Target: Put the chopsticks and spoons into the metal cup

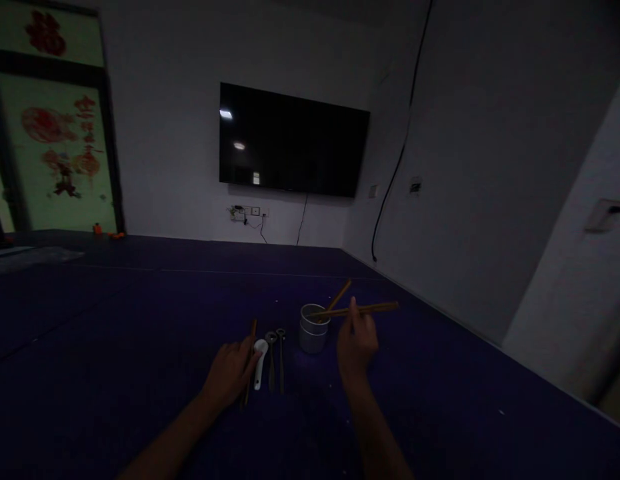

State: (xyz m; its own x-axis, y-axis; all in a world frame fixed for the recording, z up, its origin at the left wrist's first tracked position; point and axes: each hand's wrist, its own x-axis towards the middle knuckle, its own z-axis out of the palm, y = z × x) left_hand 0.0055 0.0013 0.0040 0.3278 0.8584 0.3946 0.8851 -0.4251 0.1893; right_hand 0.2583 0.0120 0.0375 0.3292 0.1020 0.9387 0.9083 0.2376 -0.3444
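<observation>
My right hand [357, 341] pinches a pair of wooden chopsticks [380, 307], held almost level, their left ends over the mouth of a grey metal cup [313, 337]. Another wooden stick [341, 291] leans out of that cup toward the upper right. Down on the purple floor, my left hand [230, 372] has its fingers closed around more wooden chopsticks [254, 327]; its thumb reaches over a white spoon [261, 363]. Beside that spoon lie two slim metal utensils, a spoon [271, 360] and a narrower one [281, 363] with a small head.
A dark purple floor surface [155, 313] spreads around the cup, with small pale specks. A television [293, 143] hangs on the far wall above sockets and cables. A black cable [397, 167] runs down the right wall. Clear plastic [37, 259] and small orange things [115, 235] lie far left.
</observation>
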